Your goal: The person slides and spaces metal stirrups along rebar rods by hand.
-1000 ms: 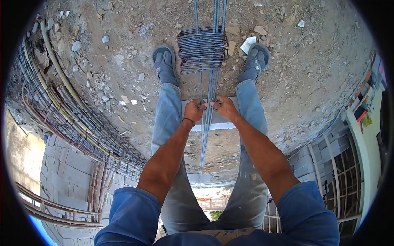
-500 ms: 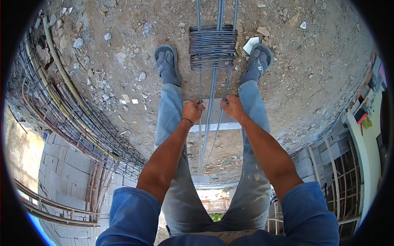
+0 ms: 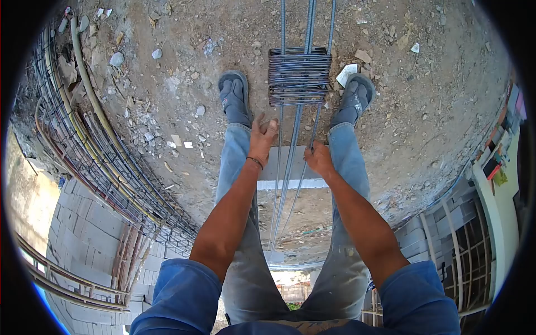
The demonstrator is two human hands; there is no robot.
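Long ribbed rebar rods [image 3: 293, 137] run lengthwise between my legs. Around them, near my feet, sits a tight stack of bent steel stirrups [image 3: 300, 76]. My left hand [image 3: 263, 139] is beside the left rod, its fingers apart and pointing toward the stirrups, with nothing in its grasp. On the other side my right hand [image 3: 319, 157] is closed around the right rebar rod [image 3: 315, 127]. Both hands are on the near side of the stirrup stack.
Finished rebar cages [image 3: 106, 162] and a pale pole [image 3: 84, 78] lie along the left. A white tile shard [image 3: 346, 75] is by my right foot. Grey blocks [image 3: 92, 223] are stacked at lower left. Stones and rubble dot the dirt ground.
My left hand has let go of the left rod, and its fingers have spread and moved toward the stirrups. My right hand keeps its hold. The view has shifted slightly.
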